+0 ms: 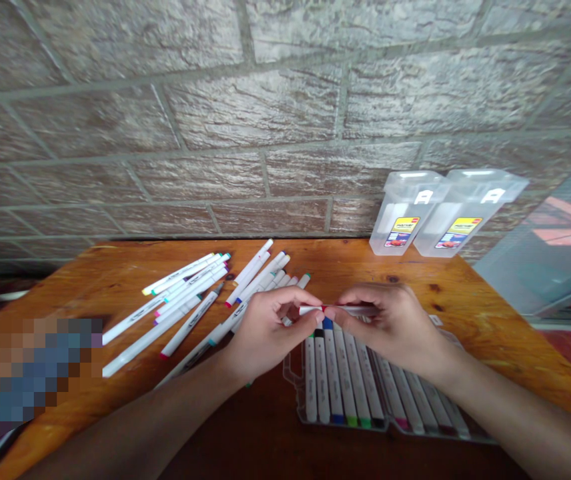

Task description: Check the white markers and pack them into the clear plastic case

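Between both hands, level above the open case, is a white marker (360, 310) with red near its cap joint. My left hand (275, 323) pinches the cap end between thumb and fingers. My right hand (385, 320) grips the barrel, with its fingers curled round it. Below them lies a clear plastic case (295, 387), opened flat, with several white markers (335, 380) side by side in its two halves. Their visible ends are blue, green, dark and pink. My right hand and forearm cover part of the right half.
Loose white markers (190, 300) with coloured ends lie in a spread heap on the wooden table (130, 267), left of my hands. Two clear upright containers (400, 213) with labels stand at the back right, before a brick wall (285, 120). The lower left is blurred out.
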A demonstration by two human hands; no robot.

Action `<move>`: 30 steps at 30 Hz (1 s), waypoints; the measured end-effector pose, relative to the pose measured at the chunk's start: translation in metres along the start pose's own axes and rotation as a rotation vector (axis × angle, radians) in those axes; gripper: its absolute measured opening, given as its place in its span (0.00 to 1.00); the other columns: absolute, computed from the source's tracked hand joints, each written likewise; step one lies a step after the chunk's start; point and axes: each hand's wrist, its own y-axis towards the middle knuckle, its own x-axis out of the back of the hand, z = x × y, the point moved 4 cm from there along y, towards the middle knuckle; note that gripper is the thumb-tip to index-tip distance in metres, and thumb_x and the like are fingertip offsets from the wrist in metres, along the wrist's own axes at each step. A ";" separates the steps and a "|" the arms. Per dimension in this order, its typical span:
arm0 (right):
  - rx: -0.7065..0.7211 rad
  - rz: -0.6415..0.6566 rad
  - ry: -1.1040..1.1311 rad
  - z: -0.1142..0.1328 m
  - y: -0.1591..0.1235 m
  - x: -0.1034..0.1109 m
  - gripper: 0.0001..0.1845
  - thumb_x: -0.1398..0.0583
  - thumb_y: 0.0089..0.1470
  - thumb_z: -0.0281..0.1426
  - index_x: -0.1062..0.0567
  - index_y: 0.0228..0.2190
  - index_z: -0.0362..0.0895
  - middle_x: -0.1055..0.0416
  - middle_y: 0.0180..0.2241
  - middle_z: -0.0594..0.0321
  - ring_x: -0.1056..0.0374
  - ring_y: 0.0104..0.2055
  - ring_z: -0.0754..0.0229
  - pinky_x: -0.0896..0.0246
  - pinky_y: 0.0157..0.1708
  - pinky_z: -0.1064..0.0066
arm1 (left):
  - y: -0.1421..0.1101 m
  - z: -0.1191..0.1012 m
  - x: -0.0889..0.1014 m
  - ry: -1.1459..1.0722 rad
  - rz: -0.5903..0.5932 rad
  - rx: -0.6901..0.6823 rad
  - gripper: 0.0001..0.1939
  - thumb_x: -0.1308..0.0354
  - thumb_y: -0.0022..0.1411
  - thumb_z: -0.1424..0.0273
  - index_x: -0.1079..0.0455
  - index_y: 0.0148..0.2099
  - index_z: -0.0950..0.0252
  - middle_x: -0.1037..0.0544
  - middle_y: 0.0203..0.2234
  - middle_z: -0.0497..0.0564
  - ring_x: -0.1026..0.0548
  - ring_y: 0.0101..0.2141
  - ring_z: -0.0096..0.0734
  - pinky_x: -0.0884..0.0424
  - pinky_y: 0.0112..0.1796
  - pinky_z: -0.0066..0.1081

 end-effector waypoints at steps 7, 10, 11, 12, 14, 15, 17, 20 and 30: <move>-0.097 0.012 0.206 -0.006 -0.001 -0.002 0.08 0.33 0.60 0.35 0.18 0.33 0.43 0.19 0.29 0.63 0.26 0.30 0.61 0.33 0.30 0.73 | 0.002 0.000 0.001 -0.035 -0.017 0.007 0.06 0.32 0.63 0.68 0.20 0.38 0.66 0.17 0.30 0.51 0.23 0.29 0.29 0.30 0.31 0.28; -0.113 0.011 0.253 -0.007 -0.001 -0.003 0.06 0.32 0.59 0.34 0.17 0.34 0.44 0.18 0.30 0.63 0.24 0.30 0.61 0.31 0.30 0.73 | 0.004 -0.003 0.003 -0.047 -0.035 -0.019 0.05 0.31 0.62 0.69 0.21 0.37 0.66 0.17 0.28 0.50 0.24 0.28 0.28 0.30 0.30 0.27; -0.118 0.011 0.257 -0.007 -0.001 -0.004 0.05 0.32 0.58 0.33 0.17 0.34 0.44 0.18 0.30 0.63 0.24 0.30 0.61 0.31 0.30 0.73 | 0.004 -0.004 0.003 -0.053 -0.039 -0.029 0.05 0.31 0.62 0.69 0.21 0.37 0.66 0.18 0.28 0.49 0.24 0.28 0.27 0.30 0.29 0.26; -0.125 0.009 0.259 -0.007 -0.001 -0.004 0.05 0.32 0.58 0.33 0.17 0.34 0.44 0.18 0.30 0.63 0.24 0.30 0.61 0.31 0.30 0.73 | 0.004 -0.005 0.003 -0.059 -0.043 -0.039 0.05 0.31 0.62 0.70 0.21 0.36 0.66 0.18 0.27 0.49 0.24 0.27 0.27 0.31 0.29 0.26; -0.141 0.002 0.269 -0.008 -0.001 -0.004 0.06 0.31 0.57 0.34 0.17 0.34 0.44 0.17 0.30 0.63 0.23 0.30 0.60 0.30 0.30 0.73 | 0.005 -0.007 0.003 -0.067 -0.049 -0.049 0.05 0.31 0.61 0.70 0.21 0.36 0.66 0.18 0.26 0.49 0.25 0.26 0.26 0.32 0.27 0.25; -0.151 0.001 0.281 -0.009 -0.001 -0.004 0.06 0.31 0.57 0.34 0.17 0.34 0.44 0.17 0.31 0.62 0.23 0.31 0.60 0.29 0.31 0.73 | 0.005 -0.008 0.003 -0.070 -0.052 -0.049 0.05 0.31 0.61 0.70 0.21 0.35 0.66 0.18 0.26 0.48 0.25 0.25 0.25 0.32 0.27 0.25; -0.166 0.004 0.320 -0.010 -0.001 -0.005 0.07 0.31 0.58 0.35 0.17 0.35 0.44 0.17 0.32 0.62 0.22 0.32 0.59 0.28 0.32 0.72 | 0.006 -0.009 0.004 -0.080 -0.062 -0.042 0.05 0.30 0.61 0.71 0.22 0.34 0.66 0.19 0.25 0.48 0.26 0.24 0.24 0.33 0.26 0.25; -0.182 -0.001 0.376 -0.011 0.000 -0.004 0.08 0.31 0.58 0.36 0.17 0.35 0.44 0.17 0.33 0.61 0.21 0.33 0.58 0.26 0.34 0.71 | 0.007 -0.008 0.005 -0.108 -0.087 -0.026 0.05 0.29 0.59 0.71 0.22 0.33 0.66 0.20 0.25 0.48 0.27 0.25 0.25 0.33 0.27 0.26; -0.237 -0.080 0.483 -0.013 0.006 0.003 0.09 0.30 0.57 0.37 0.16 0.33 0.44 0.17 0.29 0.60 0.23 0.30 0.60 0.28 0.31 0.72 | 0.010 -0.005 0.012 -0.227 -0.121 0.089 0.11 0.32 0.64 0.63 0.23 0.34 0.66 0.28 0.18 0.44 0.33 0.21 0.22 0.38 0.26 0.25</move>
